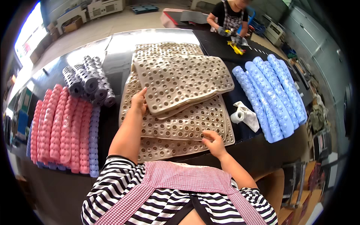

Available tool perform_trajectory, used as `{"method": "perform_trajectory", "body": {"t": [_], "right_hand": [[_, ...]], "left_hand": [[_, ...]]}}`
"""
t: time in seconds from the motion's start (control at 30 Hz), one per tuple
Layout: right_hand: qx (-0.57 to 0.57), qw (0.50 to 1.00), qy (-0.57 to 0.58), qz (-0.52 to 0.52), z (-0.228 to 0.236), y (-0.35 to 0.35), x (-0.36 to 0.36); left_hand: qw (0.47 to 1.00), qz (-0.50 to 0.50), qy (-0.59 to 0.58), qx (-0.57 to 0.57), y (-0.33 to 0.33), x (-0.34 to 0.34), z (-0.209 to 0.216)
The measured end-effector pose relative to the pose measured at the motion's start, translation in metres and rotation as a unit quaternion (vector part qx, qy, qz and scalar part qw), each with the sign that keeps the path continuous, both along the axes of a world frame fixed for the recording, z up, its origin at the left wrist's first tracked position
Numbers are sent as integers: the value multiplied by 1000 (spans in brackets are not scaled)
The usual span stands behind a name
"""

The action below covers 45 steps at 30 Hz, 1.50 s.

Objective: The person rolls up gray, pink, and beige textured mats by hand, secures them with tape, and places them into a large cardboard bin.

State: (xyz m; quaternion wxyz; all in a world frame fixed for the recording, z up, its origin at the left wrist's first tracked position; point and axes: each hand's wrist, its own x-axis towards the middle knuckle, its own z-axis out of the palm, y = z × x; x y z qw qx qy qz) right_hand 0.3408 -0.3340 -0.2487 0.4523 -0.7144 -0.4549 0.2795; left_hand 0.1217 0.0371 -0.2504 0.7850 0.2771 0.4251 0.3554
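A stack of beige rubber mats with round holes lies in front of me on the dark table. The top beige mat sits skewed across the pile. My left hand grips the left edge of this top mat, thumb on its corner. My right hand rests on the near right part of the lower mats, fingers pinching at an edge there.
Rolled pink mats and a lilac roll lie at the left, grey rolls behind them. Blue rolls lie at the right, beside a white tape roll. Another person works at the far end.
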Motion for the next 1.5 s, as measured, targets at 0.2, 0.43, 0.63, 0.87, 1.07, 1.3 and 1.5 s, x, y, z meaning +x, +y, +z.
{"method": "perform_trajectory", "body": {"t": [0.2, 0.43, 0.63, 0.87, 1.07, 1.3, 1.5], "right_hand": [[97, 893, 413, -153, 11, 56, 79], [96, 771, 562, -284, -9, 182, 153], [37, 766, 524, -370, 1, 233, 183], [57, 781, 591, -195, 23, 256, 207], [131, 860, 478, -119, 86, 331, 275], [142, 949, 250, 125, 178, 464, 238], [39, 997, -37, 53, 38, 270, 183]], "left_hand": [[1000, 0, 7, 3, 3, 7, 6], [994, -94, -42, -21, 13, 17, 25], [989, -55, -136, 27, 32, 18, 53], [965, -76, -250, -3, 62, 5, 40], [988, 21, -68, 137, 116, 61, 124], [947, 80, -130, 281, 201, 99, 203], [735, -50, 566, 371, 131, -60, 17]]}}
